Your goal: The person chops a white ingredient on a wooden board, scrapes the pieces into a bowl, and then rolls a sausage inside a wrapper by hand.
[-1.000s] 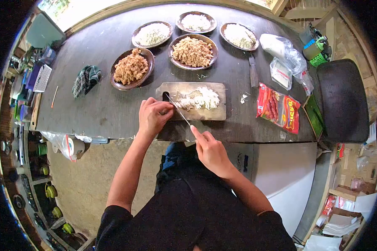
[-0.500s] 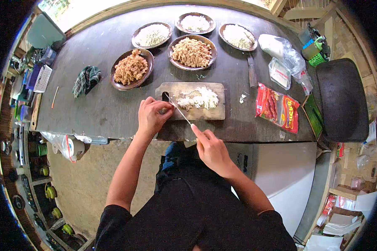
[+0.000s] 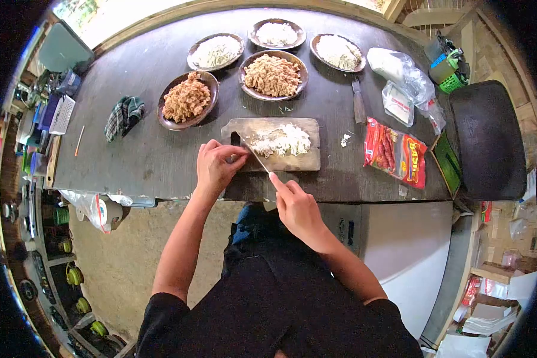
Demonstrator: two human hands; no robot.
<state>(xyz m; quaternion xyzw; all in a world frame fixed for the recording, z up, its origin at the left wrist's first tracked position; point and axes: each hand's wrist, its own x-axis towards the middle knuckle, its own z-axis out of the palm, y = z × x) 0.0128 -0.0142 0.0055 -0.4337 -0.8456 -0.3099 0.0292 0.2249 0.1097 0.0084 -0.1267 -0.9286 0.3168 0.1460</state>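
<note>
My right hand (image 3: pixel 302 213) grips a knife (image 3: pixel 258 159), index finger stretched along it, blade slanting up and left over the cutting board's left part. My left hand (image 3: pixel 219 164) is closed in a pinch at the board's lower left corner, close beside the blade. Whatever sits between those fingertips is too small or hidden to make out. Finely chopped white pieces (image 3: pixel 289 140) lie heaped on the wooden cutting board (image 3: pixel 307 164), which has a handle hole at its left end.
Behind the board stand plates of brown crumbly food (image 3: pixel 272 76) and pale shreds (image 3: pixel 217 51). A second knife (image 3: pixel 358 102), a red sausage packet (image 3: pixel 395 154) and plastic bags (image 3: pixel 409 80) lie to the right. A dark checked cloth (image 3: pixel 124 117) is at left.
The knife and my right hand have shifted slightly, with the blade's tip a little lower and further right. My left hand stays pinched in nearly the same place.
</note>
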